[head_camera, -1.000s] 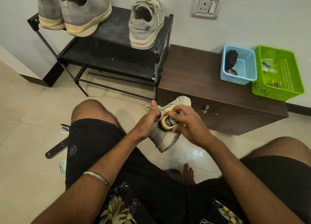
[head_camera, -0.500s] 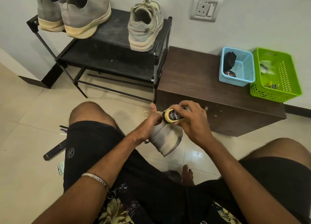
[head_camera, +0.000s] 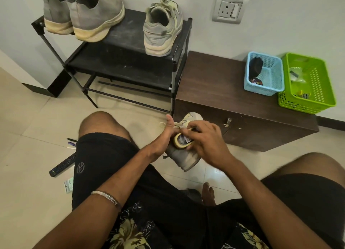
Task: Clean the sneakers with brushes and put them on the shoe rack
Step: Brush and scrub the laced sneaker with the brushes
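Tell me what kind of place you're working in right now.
Probably a home entryway or hallway: a black shoe rack stands on a tiled floor against the wall, beside a low wooden cabinet, below a wall socket.

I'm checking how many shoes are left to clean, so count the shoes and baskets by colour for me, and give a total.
Grey slip-on shoes on the rack: 2
Pale green laced sneakers: 2, one on the rack, one held by the left hand while the right hand works a brush on it
Blue basket: 1
Green basket: 1
Total: 6
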